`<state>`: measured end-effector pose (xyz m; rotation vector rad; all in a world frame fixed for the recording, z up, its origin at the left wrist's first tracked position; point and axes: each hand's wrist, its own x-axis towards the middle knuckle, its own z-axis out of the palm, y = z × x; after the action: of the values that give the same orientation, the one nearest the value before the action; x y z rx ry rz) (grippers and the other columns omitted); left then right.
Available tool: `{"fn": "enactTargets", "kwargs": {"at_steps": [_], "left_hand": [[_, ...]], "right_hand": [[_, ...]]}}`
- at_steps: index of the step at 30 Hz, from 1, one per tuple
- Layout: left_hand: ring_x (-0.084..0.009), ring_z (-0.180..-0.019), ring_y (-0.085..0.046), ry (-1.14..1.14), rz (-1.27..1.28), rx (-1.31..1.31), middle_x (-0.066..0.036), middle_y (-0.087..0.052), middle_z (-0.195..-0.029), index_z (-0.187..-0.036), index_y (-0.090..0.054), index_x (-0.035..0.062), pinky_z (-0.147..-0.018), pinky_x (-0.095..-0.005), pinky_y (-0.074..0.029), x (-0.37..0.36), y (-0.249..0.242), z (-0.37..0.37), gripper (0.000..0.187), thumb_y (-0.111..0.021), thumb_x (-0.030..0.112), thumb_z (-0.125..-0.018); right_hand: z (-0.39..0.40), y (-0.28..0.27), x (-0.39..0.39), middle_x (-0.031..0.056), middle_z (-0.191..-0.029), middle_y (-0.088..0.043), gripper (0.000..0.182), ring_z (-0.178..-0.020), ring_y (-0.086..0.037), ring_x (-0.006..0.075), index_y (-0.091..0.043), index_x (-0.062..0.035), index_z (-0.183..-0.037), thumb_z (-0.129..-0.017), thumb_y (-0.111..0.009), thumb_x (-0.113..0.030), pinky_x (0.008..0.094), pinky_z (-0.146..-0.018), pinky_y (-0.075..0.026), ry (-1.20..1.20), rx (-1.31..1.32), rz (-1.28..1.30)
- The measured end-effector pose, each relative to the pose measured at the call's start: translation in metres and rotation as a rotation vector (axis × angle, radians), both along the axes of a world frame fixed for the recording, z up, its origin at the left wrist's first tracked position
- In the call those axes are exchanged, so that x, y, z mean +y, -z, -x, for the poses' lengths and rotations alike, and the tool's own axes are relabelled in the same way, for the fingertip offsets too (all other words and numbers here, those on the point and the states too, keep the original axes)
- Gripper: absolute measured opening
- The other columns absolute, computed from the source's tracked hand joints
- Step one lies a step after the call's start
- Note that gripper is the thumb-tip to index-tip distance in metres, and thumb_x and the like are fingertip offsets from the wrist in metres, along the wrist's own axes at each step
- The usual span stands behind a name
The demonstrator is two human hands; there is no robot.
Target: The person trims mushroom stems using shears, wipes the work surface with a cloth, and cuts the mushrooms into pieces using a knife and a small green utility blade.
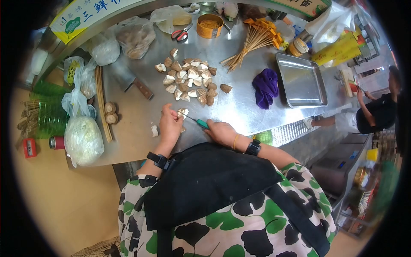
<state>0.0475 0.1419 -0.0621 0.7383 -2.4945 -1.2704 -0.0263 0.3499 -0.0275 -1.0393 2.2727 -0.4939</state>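
Observation:
My right hand [222, 133] is closed round the green handle of a small knife [201, 124], whose thin blade points left. The blade reaches a white mushroom piece [183, 113] at the fingertips of my left hand [171, 122], which pinches it against the metal table [128, 145]. Beyond my hands lies a heap of cut mushroom chunks [193, 73], white inside and brown outside. A pale scrap [154, 130] rests left of my left wrist. Two whole mushrooms [111, 118] sit farther left.
A cleaver [140, 88] lies left of the heap. Red-handled scissors [182, 34], a round tin [209, 26] and skewers [250, 47] are at the back. A purple cloth [266, 88] and metal tray [301, 81] stand right; bagged food [84, 140] is left. Another person [376, 111] is far right.

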Motion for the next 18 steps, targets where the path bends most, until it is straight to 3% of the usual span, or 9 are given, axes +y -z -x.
{"fn": "enactTargets", "kwargs": {"at_steps": [7, 13, 18], "left_hand": [[-0.0225, -0.074, -0.062, 0.039, 0.042, 0.039, -0.011, -0.058, -0.092, -0.124, -0.046, 0.0004, -0.069, -0.0343, -0.053, -0.002, 0.014, -0.003, 0.055, -0.073, -0.003, -0.075], [-0.0204, -0.077, -0.063, 0.035, -0.070, 0.022, -0.011, -0.059, -0.089, -0.118, -0.051, 0.0014, -0.070, -0.0333, -0.054, -0.009, 0.012, 0.001, 0.045, -0.071, -0.004, -0.078], [-0.0186, -0.082, -0.064, 0.054, -0.193, 0.162, -0.011, -0.062, -0.095, -0.114, -0.056, 0.0033, -0.071, -0.0312, -0.056, -0.012, 0.007, 0.009, 0.038, -0.071, -0.002, -0.079]], "right_hand": [[0.005, -0.001, -0.016, 0.0230, -0.087, -0.068, 0.025, -0.084, -0.066, 0.0427, -0.053, 0.0013, -0.104, -0.096, -0.054, -0.022, 0.0509, -0.075, -0.051, -0.058, 0.031, -0.138], [0.015, 0.001, 0.000, 0.0232, -0.090, -0.068, 0.029, -0.086, -0.066, 0.0423, -0.054, 0.0010, -0.105, -0.095, -0.056, -0.026, 0.0510, -0.076, -0.051, 0.015, 0.015, -0.175], [0.014, 0.004, 0.015, 0.0246, -0.086, -0.067, 0.029, -0.083, -0.065, 0.0439, -0.053, -0.0003, -0.102, -0.096, -0.055, -0.029, 0.0525, -0.076, -0.050, 0.073, 0.008, -0.053]]}}
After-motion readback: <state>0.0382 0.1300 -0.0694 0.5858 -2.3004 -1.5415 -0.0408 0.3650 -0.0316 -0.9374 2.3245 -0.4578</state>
